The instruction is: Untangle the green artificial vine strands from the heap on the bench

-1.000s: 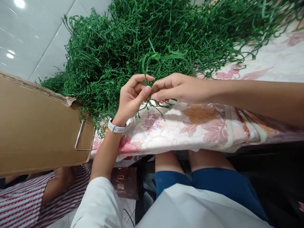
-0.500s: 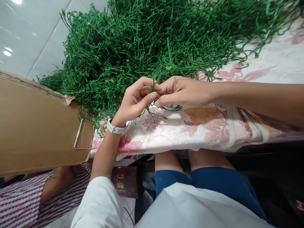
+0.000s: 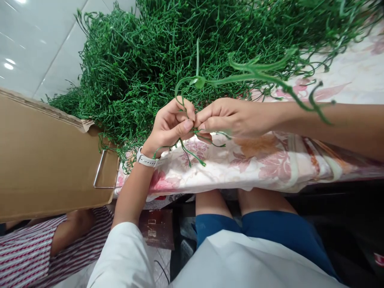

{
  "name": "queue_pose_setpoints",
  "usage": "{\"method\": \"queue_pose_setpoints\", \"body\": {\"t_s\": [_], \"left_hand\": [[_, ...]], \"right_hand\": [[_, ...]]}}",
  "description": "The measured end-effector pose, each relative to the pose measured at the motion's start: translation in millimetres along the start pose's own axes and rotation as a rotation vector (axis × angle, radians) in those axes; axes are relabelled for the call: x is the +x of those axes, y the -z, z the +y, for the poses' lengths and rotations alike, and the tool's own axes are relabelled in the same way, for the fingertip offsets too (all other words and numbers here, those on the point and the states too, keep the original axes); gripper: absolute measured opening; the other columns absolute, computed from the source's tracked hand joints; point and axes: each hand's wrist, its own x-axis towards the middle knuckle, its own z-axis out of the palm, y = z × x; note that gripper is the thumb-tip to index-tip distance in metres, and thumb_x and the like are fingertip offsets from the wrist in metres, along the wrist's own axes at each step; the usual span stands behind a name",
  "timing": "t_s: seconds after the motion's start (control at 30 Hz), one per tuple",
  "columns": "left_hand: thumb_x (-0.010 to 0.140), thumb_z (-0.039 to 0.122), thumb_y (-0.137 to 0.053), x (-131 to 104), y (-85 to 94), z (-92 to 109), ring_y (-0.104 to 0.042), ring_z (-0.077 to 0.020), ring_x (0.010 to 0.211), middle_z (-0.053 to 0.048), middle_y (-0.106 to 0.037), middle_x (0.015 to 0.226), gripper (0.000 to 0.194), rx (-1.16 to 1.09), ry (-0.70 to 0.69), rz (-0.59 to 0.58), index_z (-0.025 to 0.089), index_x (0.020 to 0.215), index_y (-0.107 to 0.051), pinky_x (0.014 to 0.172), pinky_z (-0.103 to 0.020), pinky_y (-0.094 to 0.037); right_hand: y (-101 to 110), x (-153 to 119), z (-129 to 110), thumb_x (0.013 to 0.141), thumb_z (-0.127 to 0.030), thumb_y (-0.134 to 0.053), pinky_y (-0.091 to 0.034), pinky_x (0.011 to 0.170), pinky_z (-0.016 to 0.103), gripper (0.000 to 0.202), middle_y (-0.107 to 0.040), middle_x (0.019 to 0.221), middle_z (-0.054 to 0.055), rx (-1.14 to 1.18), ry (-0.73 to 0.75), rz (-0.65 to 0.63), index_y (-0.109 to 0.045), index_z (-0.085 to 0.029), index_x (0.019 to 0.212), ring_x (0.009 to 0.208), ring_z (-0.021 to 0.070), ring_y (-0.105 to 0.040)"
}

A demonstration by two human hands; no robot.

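Observation:
A branching green stem, seemingly an artificial plant stem (image 3: 199, 82), is pinched between both hands above the table edge. My left hand (image 3: 172, 124), with a white band at its wrist, is closed with thumb and forefinger on it. My right hand (image 3: 226, 118) is closed too, its fingertips meeting the left ones at the same spot. One part of the stem arches up and right over my right wrist; thin green tips hang below the fingers. The exact joint between the fingertips is hidden. Behind the hands lies a large tangled heap of similar green stems (image 3: 168, 60).
A floral cloth (image 3: 258, 160) covers the table. A cardboard box (image 3: 54, 160) stands at the left, with a bent metal wire handle (image 3: 99, 170) beside its edge. Beyond it, a person in striped clothing (image 3: 24, 252) is partly visible. A tiled wall (image 3: 33, 48) rises behind.
The stem has risen and swung toward me, its right branch now arching over my right wrist. The lower tips have shifted slightly left and down. Both hands stay nearly in place.

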Motion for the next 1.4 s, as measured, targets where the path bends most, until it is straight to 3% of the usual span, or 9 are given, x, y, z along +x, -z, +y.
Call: {"method": "queue_pose_setpoints", "body": {"t_s": [0.13,0.27,0.37,0.5,0.8,1.03,1.17,1.3,1.4], "left_hand": [[0.084,0.046,-0.09,4,-0.3,-6,-0.033,-0.0028,0.037,0.01,-0.039,0.052,0.038,-0.072,-0.046,0.0,0.023,0.085,-0.06,0.039,-0.017,-0.034],[0.08,0.049,-0.092,7,0.5,-1,-0.028,-0.0067,0.036,0.012,-0.024,0.046,0.048,-0.158,-0.167,0.131,0.026,0.082,-0.051,0.036,-0.019,-0.03],[0.086,0.043,-0.087,8,1.3,7,-0.025,-0.0082,0.037,0.012,-0.019,0.046,0.04,-0.14,-0.174,0.206,0.027,0.086,-0.051,0.036,-0.02,-0.028],[0.096,0.035,-0.076,8,-0.8,11,-0.026,-0.0075,0.04,0.011,-0.024,0.049,0.025,-0.142,-0.132,0.233,0.027,0.09,-0.053,0.039,-0.021,-0.025],[0.1,0.016,-0.063,14,0.5,3,-0.035,-0.0059,0.041,0.01,-0.029,0.052,0.013,-0.177,-0.008,0.289,0.023,0.092,-0.056,0.044,-0.017,-0.031],[0.089,0.024,-0.076,13,3.3,4,-0.042,-0.0071,0.044,0.008,-0.041,0.051,0.011,-0.184,-0.058,0.248,0.024,0.093,-0.066,0.045,-0.02,-0.04],[0.083,0.03,-0.088,12,3.1,1,-0.046,-0.006,0.048,0.009,-0.045,0.054,0.022,-0.19,-0.038,0.239,0.024,0.093,-0.069,0.049,-0.019,-0.046],[0.08,0.033,-0.093,14,7.8,-5,-0.049,-0.0052,0.047,0.009,-0.052,0.054,0.031,-0.189,-0.04,0.192,0.023,0.095,-0.069,0.048,-0.017,-0.048],[0.077,0.034,-0.096,15,11.0,-7,-0.051,-0.0046,0.046,0.009,-0.055,0.055,0.035,-0.186,-0.036,0.188,0.023,0.094,-0.068,0.048,-0.016,-0.049]], "right_hand": [[1,0,6,0.109,-0.051,-0.058,-0.036,0.067,0.023,0.047,-0.051,0.073,-0.003,0.015,0.067,-0.012,-0.057,-0.015,0.078,0.068,0.0068,-0.044],[6,-1,-3,0.112,-0.038,-0.054,-0.039,0.072,0.023,0.038,-0.059,0.08,0.001,-0.059,0.056,0.063,-0.065,-0.014,0.084,0.075,0.009,-0.048],[10,-2,-11,0.111,-0.028,-0.052,-0.04,0.071,0.024,0.036,-0.061,0.08,0.002,-0.047,-0.005,0.159,-0.065,-0.015,0.08,0.074,0.0103,-0.048],[15,-1,-9,0.106,-0.03,-0.062,-0.04,0.065,0.027,0.036,-0.061,0.075,0.002,0.023,-0.036,0.258,-0.062,-0.016,0.073,0.068,0.0116,-0.049],[21,-3,-11,0.1,-0.028,-0.071,-0.038,0.061,0.029,0.022,-0.065,0.074,0.003,-0.045,-0.124,0.297,-0.069,-0.016,0.081,0.066,0.011,-0.051],[43,-5,-19,0.095,-0.017,-0.078,-0.03,0.053,0.027,0.014,-0.06,0.065,-0.002,-0.244,-0.146,0.605,-0.073,-0.015,0.081,0.057,0.0061,-0.047],[49,-6,-19,0.084,-0.003,-0.083,-0.039,0.059,0.023,0.014,-0.062,0.069,-0.002,-0.353,-0.192,0.77,-0.072,-0.011,0.081,0.063,0.0052,-0.053],[49,-5,-11,0.079,0.004,-0.083,-0.042,0.064,0.024,0.022,-0.063,0.071,-0.002,-0.337,-0.137,0.756,-0.069,-0.013,0.076,0.066,0.0064,-0.054],[50,-3,-3,0.084,-0.005,-0.084,-0.043,0.064,0.027,0.017,-0.071,0.075,-0.001,-0.401,-0.15,0.637,-0.076,-0.019,0.09,0.066,0.0098,-0.057]]}}
